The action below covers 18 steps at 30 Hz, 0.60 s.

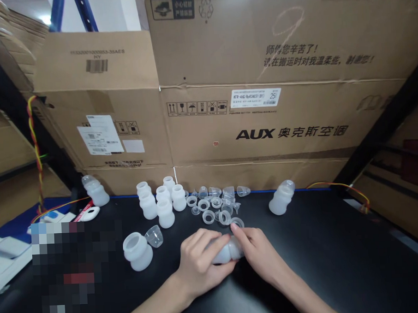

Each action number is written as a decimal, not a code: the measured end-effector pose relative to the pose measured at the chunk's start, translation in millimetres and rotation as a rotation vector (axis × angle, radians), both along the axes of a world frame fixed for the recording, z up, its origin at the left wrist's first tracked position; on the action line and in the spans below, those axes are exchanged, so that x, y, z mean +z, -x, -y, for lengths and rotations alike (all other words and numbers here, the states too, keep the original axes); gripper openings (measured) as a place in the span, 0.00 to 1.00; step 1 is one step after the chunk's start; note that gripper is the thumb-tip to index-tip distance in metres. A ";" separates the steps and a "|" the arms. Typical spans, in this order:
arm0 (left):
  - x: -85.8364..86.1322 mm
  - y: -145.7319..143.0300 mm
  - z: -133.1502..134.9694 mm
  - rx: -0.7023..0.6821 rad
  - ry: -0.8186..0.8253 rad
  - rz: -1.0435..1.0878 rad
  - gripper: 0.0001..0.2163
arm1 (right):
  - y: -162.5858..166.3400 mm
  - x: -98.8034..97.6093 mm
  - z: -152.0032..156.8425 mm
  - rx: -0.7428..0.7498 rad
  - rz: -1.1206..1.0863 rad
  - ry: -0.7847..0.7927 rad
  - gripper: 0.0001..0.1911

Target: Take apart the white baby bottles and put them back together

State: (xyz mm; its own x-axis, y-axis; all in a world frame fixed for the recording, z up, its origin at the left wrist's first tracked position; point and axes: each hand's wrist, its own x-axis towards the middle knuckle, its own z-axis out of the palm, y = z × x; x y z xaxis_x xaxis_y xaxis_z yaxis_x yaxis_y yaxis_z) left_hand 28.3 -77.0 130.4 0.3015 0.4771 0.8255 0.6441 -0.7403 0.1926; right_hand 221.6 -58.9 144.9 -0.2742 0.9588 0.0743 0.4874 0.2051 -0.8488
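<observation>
A milky-white baby bottle point(221, 255) lies sideways between my two hands, its far details partly covered by fingers. My left hand point(199, 258) is wrapped round the bottle's body. At the other end, the fingers of my right hand point(260, 251) close on the bottle's translucent collar point(235, 247). Just behind my right thumb is a clear screw ring point(238, 223). To the left, an uncapped wide-mouth bottle point(138, 254) stands on the black table, with a clear dome cap point(154, 236) lying against its right side.
Several uncapped bottles point(166, 213) stand grouped at the back. Beside them lie loose rings point(208, 217), nipples point(236, 206) and clear caps point(243, 191). Capped bottles stand at right point(282, 198) and left point(96, 191). A cardboard wall point(201, 147) closes the back; a white cutter point(88, 212) lies left.
</observation>
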 end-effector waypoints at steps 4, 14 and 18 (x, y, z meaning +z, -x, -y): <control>3.6 -0.9 -2.5 -0.228 0.535 0.341 0.18 | -11.1 9.1 5.8 0.166 -0.015 -0.295 0.15; 16.3 5.9 -3.4 -0.565 1.294 0.364 0.13 | -6.6 -0.1 16.4 0.286 -0.001 -0.662 0.09; 12.9 -1.5 1.3 -0.262 0.936 0.246 0.11 | -0.9 -5.7 12.3 0.129 -0.070 -0.460 0.16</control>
State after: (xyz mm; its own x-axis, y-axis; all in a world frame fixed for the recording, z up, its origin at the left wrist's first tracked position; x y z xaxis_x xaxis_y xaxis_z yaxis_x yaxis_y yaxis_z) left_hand 29.8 -78.2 143.3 0.3617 0.9094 0.2053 0.3464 -0.3356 0.8760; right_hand 222.5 -71.2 139.2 -0.3677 0.7809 0.5049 0.3780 0.6216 -0.6861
